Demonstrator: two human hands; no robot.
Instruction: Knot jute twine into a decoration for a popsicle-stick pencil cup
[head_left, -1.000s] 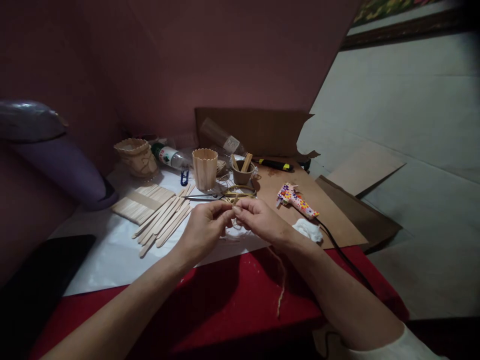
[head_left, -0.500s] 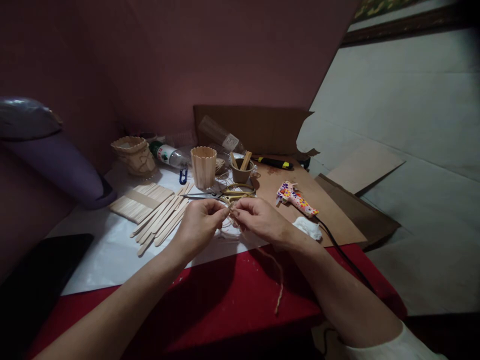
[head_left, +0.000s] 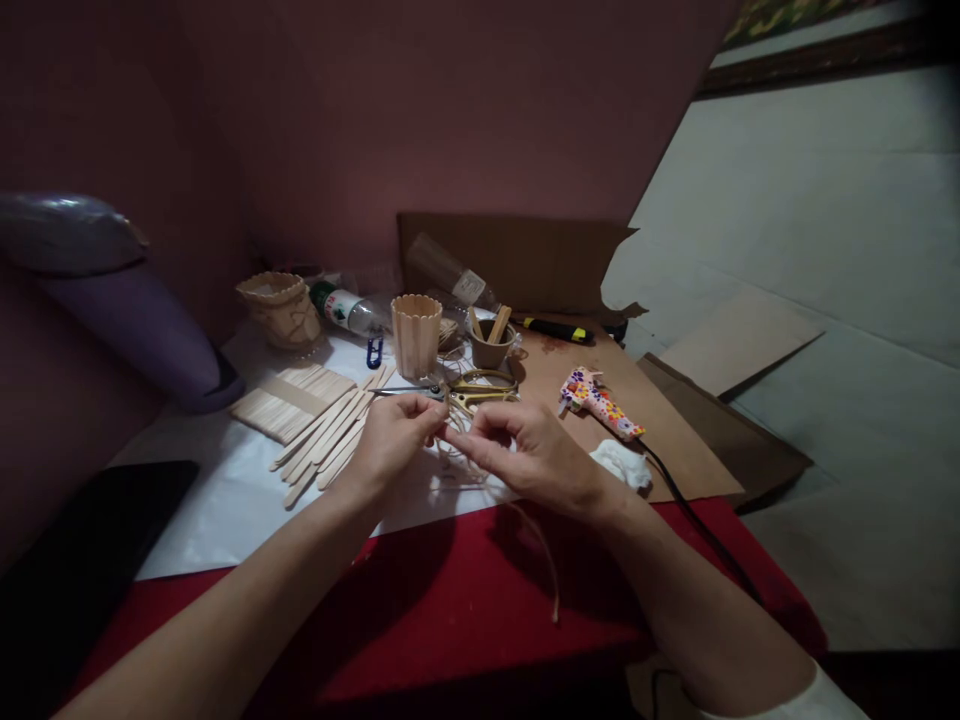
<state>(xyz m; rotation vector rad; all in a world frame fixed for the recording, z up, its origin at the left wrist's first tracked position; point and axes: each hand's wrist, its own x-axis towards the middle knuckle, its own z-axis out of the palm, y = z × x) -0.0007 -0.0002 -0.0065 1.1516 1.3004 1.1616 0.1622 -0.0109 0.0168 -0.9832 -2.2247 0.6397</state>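
My left hand (head_left: 394, 437) and my right hand (head_left: 525, 452) meet over the white sheet (head_left: 225, 500), fingertips pinched together on a length of jute twine (head_left: 551, 570). The twine loops under my hands and trails down across the red table cover (head_left: 465, 600), its loose end near the front. Gold-handled scissors (head_left: 469, 388) lie just behind my fingers. Loose wooden craft sticks (head_left: 330, 440) lie to the left of my left hand.
A stick-built cup (head_left: 415, 335), a small woven basket (head_left: 280, 310), a plastic bottle (head_left: 346, 310) and a pot with sticks (head_left: 491, 347) stand behind. A patterned glue gun (head_left: 600, 402) with black cord lies on cardboard (head_left: 675, 440) at right, beside white tissue (head_left: 621, 465). A dark object (head_left: 82, 550) sits far left.
Both hands have shifted slightly left and lower while working the twine. The right hand's fingers now reach further under the left. The twine's hanging end moved a little.
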